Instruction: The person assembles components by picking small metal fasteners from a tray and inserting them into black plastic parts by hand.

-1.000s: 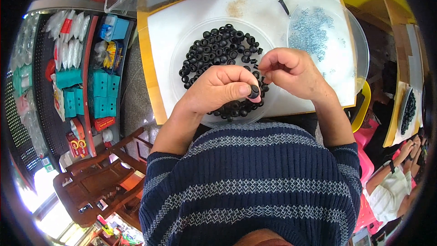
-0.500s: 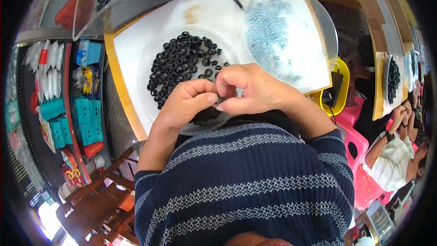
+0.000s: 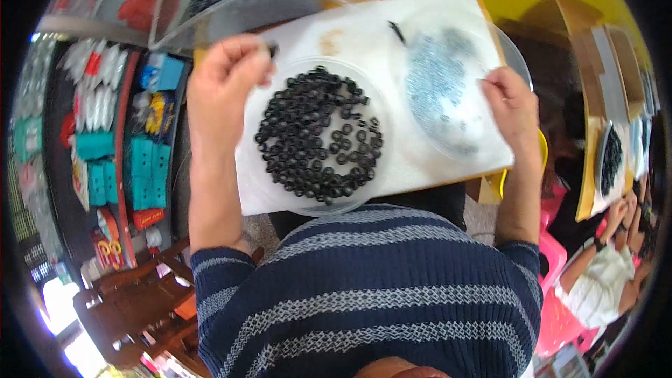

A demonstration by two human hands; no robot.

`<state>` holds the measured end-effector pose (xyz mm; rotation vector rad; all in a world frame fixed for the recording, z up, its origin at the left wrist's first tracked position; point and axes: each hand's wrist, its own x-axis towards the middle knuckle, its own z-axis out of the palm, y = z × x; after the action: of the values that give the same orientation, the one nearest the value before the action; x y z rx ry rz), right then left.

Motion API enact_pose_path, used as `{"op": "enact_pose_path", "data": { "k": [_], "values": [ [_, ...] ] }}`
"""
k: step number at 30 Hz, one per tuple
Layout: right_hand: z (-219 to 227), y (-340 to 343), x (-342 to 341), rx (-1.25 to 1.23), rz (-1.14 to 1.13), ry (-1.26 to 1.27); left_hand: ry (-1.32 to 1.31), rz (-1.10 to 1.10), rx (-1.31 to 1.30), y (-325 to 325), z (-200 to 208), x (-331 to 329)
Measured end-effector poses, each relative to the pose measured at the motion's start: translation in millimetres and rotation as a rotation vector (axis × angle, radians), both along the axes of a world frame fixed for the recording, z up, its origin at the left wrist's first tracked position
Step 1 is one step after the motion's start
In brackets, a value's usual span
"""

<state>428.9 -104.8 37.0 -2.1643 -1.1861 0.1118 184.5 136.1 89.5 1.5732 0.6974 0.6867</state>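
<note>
My left hand (image 3: pixel 225 80) is raised at the left edge of the white board, pinching a small black ring-shaped part (image 3: pixel 272 50) between thumb and fingertips. My right hand (image 3: pixel 513 103) hovers over the right side of the board, thumb and fingers closed together; whatever they hold, if anything, is too small to make out. Between my arms, a round clear plastic tray (image 3: pixel 250 161) bears a heap of black ring-shaped parts (image 3: pixel 294 157). Small clear bluish pieces (image 3: pixel 435 77) lie spread in a second shallow clear tray (image 3: pixel 467 148) beside my right hand.
A clear bin (image 3: pixel 259 17) of black parts stands beyond the board (image 3: pixel 371 21). One thin black piece (image 3: pixel 397 31) lies on the board. Goods hang on a rack (image 3: pixel 122 140) at left. At right are a yellow basket (image 3: pixel 543 157), pink chairs (image 3: pixel 556 322) and another person (image 3: pixel 595 283).
My hands were together over the black parts and have moved apart. The left went up and left with a black part; the right went right beside the clear pieces.
</note>
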Motion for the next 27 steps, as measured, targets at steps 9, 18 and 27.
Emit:
{"op": "enact_pose_path", "data": {
  "k": [9, 18, 27],
  "values": [
    [-23.3, -1.9, 27.6, -0.38, -0.087, -0.214, -0.164, -0.02, -0.114, 72.4, 15.9, 18.4],
    [-23.5, 14.5, 26.9, -0.471, -0.103, -0.213, -0.546, -0.51, -0.277, 132.4, -3.9, 29.1],
    [-28.6, -9.7, 32.9, -0.226, -0.175, -0.136, 0.379, -0.203, 0.215, -3.2, -26.3, 23.7]
  ]
}}
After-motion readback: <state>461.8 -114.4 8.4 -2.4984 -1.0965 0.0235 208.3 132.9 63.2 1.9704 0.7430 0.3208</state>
